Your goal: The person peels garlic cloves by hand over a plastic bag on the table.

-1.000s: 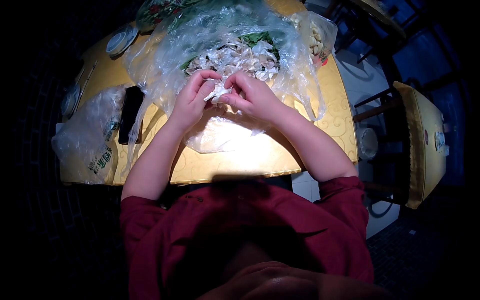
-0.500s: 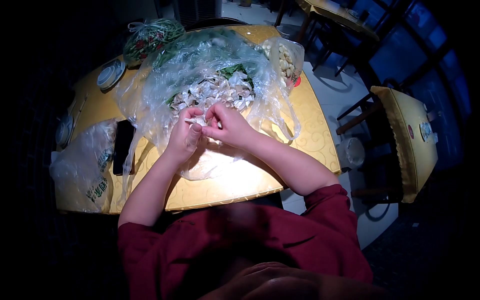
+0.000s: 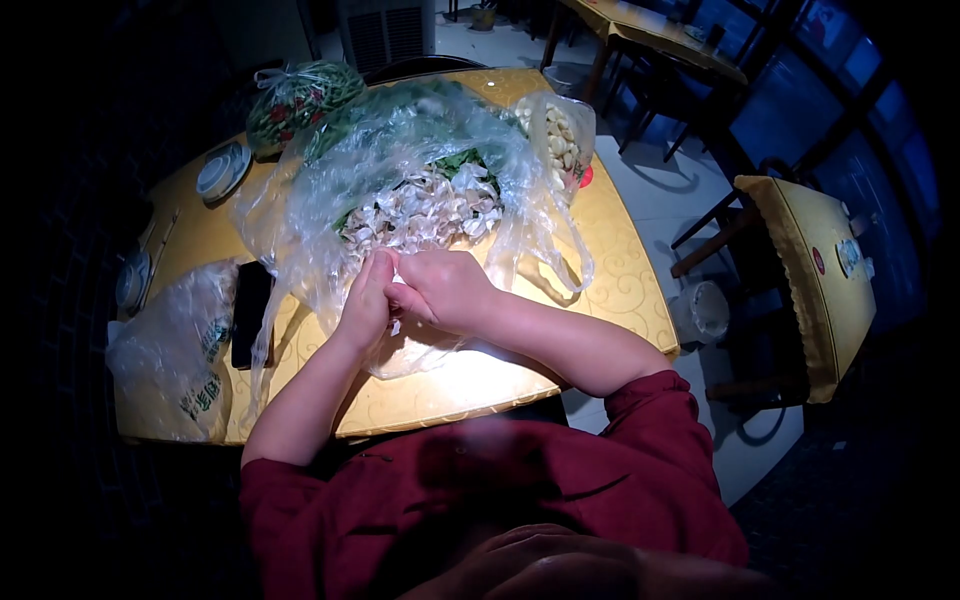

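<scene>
My left hand (image 3: 368,302) and my right hand (image 3: 445,288) are pressed together at the front edge of an open plastic bag (image 3: 310,225). Their fingers are closed around garlic, mostly hidden between them. A small pale flake of skin (image 3: 396,326) shows just below the fingers. Right beyond my hands lies a heap of papery garlic skins (image 3: 425,205), with green leaves (image 3: 462,160) behind it in the bag. Peeled garlic cloves (image 3: 560,140) fill a clear bag at the far right of the table.
A tied bag of green and red vegetables (image 3: 300,105) stands at the back left, near stacked bowls (image 3: 222,172). On the left lie a black phone-like object (image 3: 252,315) and a printed plastic bag (image 3: 165,345). Another table (image 3: 800,270) and a bin (image 3: 703,312) are to the right.
My fingers have closed in tighter, and the whitish piece seen between them is now mostly covered. My right hand has turned so its back faces up. The view has shifted slightly.
</scene>
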Demonstrator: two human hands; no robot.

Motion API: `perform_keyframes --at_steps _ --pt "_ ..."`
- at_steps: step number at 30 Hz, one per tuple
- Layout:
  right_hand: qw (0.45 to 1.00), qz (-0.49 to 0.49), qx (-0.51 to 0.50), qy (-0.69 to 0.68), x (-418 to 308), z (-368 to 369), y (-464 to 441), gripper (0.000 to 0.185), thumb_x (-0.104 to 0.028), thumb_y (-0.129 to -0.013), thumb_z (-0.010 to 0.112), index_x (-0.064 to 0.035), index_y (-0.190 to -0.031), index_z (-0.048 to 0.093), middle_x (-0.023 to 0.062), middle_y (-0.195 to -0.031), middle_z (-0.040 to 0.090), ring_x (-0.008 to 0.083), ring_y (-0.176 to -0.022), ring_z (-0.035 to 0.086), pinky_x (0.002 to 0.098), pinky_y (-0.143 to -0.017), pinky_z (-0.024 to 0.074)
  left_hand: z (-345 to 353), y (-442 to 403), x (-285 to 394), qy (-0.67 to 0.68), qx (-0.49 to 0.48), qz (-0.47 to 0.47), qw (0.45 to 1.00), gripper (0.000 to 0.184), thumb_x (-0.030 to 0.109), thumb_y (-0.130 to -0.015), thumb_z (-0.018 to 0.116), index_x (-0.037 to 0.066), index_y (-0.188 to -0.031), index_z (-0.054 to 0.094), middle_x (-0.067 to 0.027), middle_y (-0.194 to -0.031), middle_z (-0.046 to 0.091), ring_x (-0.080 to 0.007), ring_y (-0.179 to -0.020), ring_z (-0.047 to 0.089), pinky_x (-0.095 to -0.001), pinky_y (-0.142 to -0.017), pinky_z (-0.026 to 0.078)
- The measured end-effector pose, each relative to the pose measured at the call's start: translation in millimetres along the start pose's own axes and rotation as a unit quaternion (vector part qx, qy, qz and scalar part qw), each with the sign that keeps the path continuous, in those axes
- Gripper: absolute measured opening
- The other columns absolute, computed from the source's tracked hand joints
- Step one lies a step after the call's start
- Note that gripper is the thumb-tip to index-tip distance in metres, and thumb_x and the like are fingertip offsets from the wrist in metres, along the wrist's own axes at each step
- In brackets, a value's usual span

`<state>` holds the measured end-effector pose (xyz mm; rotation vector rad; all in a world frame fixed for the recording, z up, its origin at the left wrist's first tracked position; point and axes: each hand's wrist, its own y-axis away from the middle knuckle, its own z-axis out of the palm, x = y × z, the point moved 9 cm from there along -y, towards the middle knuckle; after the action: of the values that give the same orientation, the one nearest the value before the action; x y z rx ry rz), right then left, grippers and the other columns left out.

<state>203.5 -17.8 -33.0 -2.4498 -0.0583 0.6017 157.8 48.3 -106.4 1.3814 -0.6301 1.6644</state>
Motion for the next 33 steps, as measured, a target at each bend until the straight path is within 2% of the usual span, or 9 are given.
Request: perform_keyframes --at_steps 9,15,19,23,24,26,28,29,33 --pt "0.995 -0.037 0.072 -0.052 -0.1 -7.5 4.8 0.014 -0.019 -0.079 0.051 -0.0051 -0.080 0.055 0.0098 -0.063 0.057 0.0282 -0.056 0.056 0.0381 -0.051 0.0451 7.6 3.3 0.9 0.003 -0.039 0.034 0.999 0.031 0.039 -0.094 0.033 0.011 -0.086 0.043 0.0017 -0.070 0.042 -0.0054 -0.055 0.037 -0.0189 -0.047 0.033" --pt "0.996 -0.010 0.044 -0.079 9.0 -1.2 2.4 0.019 -0.022 -0.082 0.049 -0.0037 -0.078 0.053 0.0138 -0.069 0.058 0.0321 -0.063 0.057 0.0404 -0.057 0.0451 -1.4 -5.1 4.5 -0.055 -0.039 0.087 0.994 0.033 0.042 -0.094 0.034 0.011 -0.085 0.042 0.0015 -0.076 0.042 -0.0051 -0.065 0.038 -0.0193 -0.053 0.034" --pt "0.975 0.154 -0.073 -0.146 34.4 14.2 -0.9 0.028 -0.029 -0.088 0.045 -0.0021 -0.084 0.049 0.0179 -0.072 0.056 0.0384 -0.070 0.055 0.0434 -0.061 0.0429 -9.7 -12.6 13.2 -0.077 -0.016 0.122 0.989 0.034 0.043 -0.093 0.035 0.011 -0.086 0.044 0.0019 -0.077 0.041 -0.0053 -0.067 0.037 -0.0199 -0.056 0.034" --pt "0.957 0.142 -0.030 -0.251 47.6 16.4 2.3 0.030 -0.031 -0.089 0.045 -0.0019 -0.086 0.048 0.0157 -0.071 0.055 0.0346 -0.067 0.056 0.0399 -0.061 0.0429 -9.3 -12.9 20.4 -0.051 -0.029 0.110 0.992 0.031 0.041 -0.093 0.036 0.012 -0.087 0.045 0.0029 -0.077 0.042 -0.0046 -0.068 0.038 -0.0194 -0.057 0.034" --pt "0.915 0.197 -0.034 -0.350 59.5 28.0 6.8 0.030 -0.033 -0.092 0.043 -0.0052 -0.081 0.047 0.0040 -0.068 0.051 0.0123 -0.057 0.048 0.0251 -0.052 0.0391 -10.5 -11.3 19.8 -0.035 -0.033 0.095 0.994 0.031 0.041 -0.093 0.036 0.012 -0.087 0.045 0.0032 -0.077 0.042 -0.0044 -0.068 0.038 -0.0192 -0.057 0.034" --pt "0.817 0.294 -0.037 -0.495 66.8 25.8 10.3 0.028 -0.032 -0.092 0.045 -0.0070 -0.079 0.047 -0.0001 -0.066 0.049 0.0055 -0.055 0.043 0.0185 -0.049 0.0342 -20.2 -13.4 22.8 -0.175 -0.011 0.090 0.980 0.027 0.035 -0.089 0.045 0.008 -0.084 0.046 -0.0017 -0.072 0.047 -0.0096 -0.066 0.045 -0.0233 -0.057 0.037" --pt "0.729 0.325 0.010 -0.602 79.4 29.1 12.0 0.026 -0.030 -0.091 0.047 -0.0080 -0.077 0.047 -0.0015 -0.063 0.047 0.0040 -0.051 0.038 0.0172 -0.045 0.0306 -13.5 -9.3 36.5 -0.373 -0.025 0.103 0.922 0.026 0.031 -0.086 0.050 0.005 -0.083 0.046 -0.0064 -0.069 0.049 -0.0147 -0.064 0.049 -0.0269 -0.057 0.039" --pt "0.699 0.360 -0.004 -0.618 80.9 28.8 17.8 0.025 -0.030 -0.090 0.049 -0.0081 -0.078 0.049 -0.0018 -0.064 0.047 0.0029 -0.051 0.038 0.0165 -0.044 0.0301 -4.6 -2.0 45.3 -0.450 -0.027 0.102 0.887 0.027 0.029 -0.080 0.055 0.002 -0.081 0.048 -0.0138 -0.068 0.052 -0.0257 -0.065 0.054 -0.0343 -0.060 0.042" --pt "0.677 0.382 -0.018 -0.629 83.4 33.3 22.0 0.023 -0.028 -0.090 0.050 -0.0061 -0.085 0.054 -0.0019 -0.064 0.047 0.0028 -0.050 0.037 0.0158 -0.042 0.0289 19.0 11.0 43.5 -0.622 -0.099 0.145 0.763 0.025 0.028 -0.076 0.058 0.004 -0.079 0.054 -0.0143 -0.074 0.055 -0.0322 -0.073 0.055 -0.0411 -0.064 0.043"
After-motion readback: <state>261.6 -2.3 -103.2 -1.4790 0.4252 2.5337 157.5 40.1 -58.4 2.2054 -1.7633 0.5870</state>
